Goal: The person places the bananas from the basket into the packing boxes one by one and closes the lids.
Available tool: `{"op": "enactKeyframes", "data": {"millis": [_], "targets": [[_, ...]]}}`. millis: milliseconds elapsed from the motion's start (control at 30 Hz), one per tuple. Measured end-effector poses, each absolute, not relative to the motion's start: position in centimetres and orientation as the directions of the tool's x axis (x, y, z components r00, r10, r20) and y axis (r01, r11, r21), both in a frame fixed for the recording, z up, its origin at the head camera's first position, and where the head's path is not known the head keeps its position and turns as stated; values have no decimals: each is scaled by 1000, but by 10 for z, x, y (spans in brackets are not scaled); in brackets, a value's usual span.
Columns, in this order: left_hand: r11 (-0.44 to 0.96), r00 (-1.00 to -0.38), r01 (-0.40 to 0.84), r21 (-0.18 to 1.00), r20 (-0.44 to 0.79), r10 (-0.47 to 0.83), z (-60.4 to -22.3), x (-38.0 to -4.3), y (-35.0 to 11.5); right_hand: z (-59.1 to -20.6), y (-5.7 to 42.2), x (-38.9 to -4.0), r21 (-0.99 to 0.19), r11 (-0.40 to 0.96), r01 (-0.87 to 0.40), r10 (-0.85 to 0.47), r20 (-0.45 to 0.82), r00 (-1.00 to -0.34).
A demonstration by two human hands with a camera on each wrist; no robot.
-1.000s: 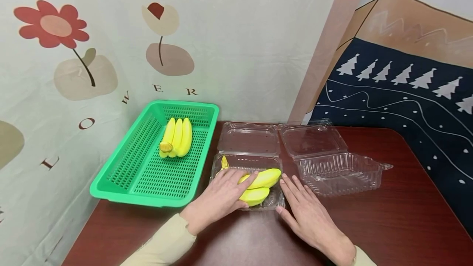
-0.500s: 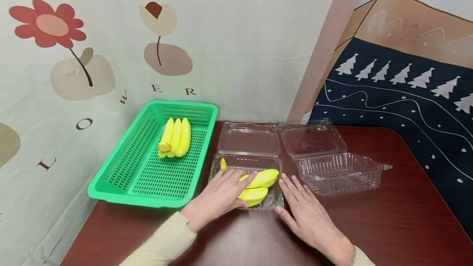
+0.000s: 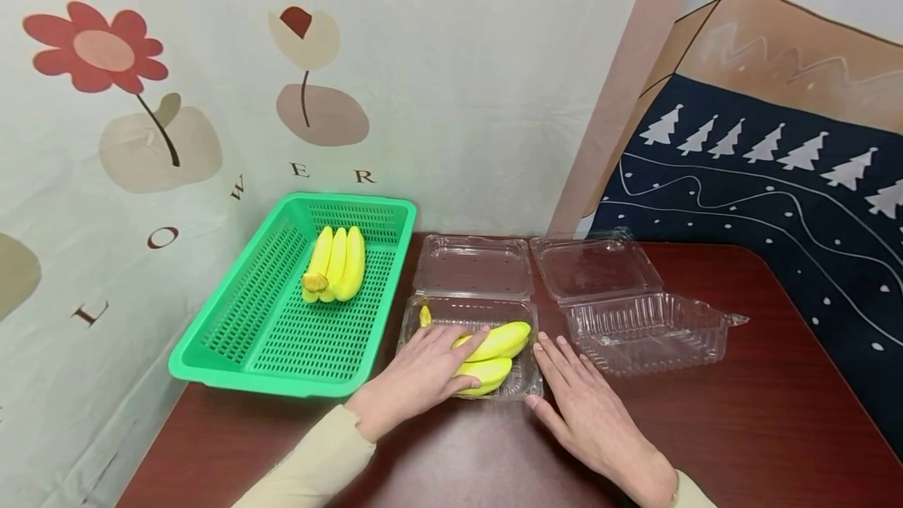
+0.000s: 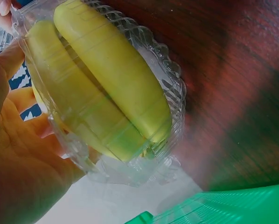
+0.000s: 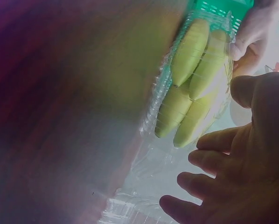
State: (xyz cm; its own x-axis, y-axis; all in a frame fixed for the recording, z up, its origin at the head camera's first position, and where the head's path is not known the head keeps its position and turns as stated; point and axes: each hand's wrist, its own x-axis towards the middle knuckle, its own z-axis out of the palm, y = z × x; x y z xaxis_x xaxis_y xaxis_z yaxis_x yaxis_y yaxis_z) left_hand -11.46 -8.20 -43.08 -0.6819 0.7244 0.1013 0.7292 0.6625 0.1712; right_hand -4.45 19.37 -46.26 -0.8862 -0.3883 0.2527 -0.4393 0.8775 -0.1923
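Observation:
A bunch of yellow bananas (image 3: pixel 501 341) lies in the base of a clear plastic clamshell box (image 3: pixel 474 265) whose lid is folded back. My left hand (image 3: pixel 429 364) rests over the bunch and grips it, with fingers across the top and thumb on the near side. Its stem pokes out beyond the fingertips; the middle is covered by the hand. Through the clear wall in the left wrist view, two bananas (image 4: pixel 109 70) show lengthwise. My right hand (image 3: pixel 596 414) lies with straight fingers along the box's right side, fingertips close to the wall, holding nothing.
A green plastic basket (image 3: pixel 303 367) with another banana bunch (image 3: pixel 337 263) stands at the left. To the right, a second clear clamshell box (image 3: pixel 649 335) lies with its lid back. The dark red table (image 3: pixel 783 398) ends at a patterned cloth backdrop (image 3: pixel 480 100).
The bananas under my left hand have shifted and turned slightly inside the box, with their tips a little further left. The right hand has stayed beside the box.

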Motion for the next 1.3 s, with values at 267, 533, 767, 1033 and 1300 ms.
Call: {"op": "enactKeyframes", "data": {"millis": [267,533,767,1033,1300], "targets": [[673,-696,716,183,129,706,-434,-113,-82,-462,193,-44,-199,878,-435,-382,256,-888],[689,-734,679,252,233,638,-432,-110,-87,-460,191,-47,-277,855,-439,-376,250,-892],[727,-783,618,299,318,534,-436,-108,-91,-451,186,-58,-372,829,-417,-347,243,-906],[766,-804,571,295,390,450,-449,-104,-87,-446,181,-73,-490,783,-383,-299,243,-923],[810,-848,501,304,360,389,-450,-104,-83,-444,176,-88,-594,740,-316,-241,205,-949]]}}
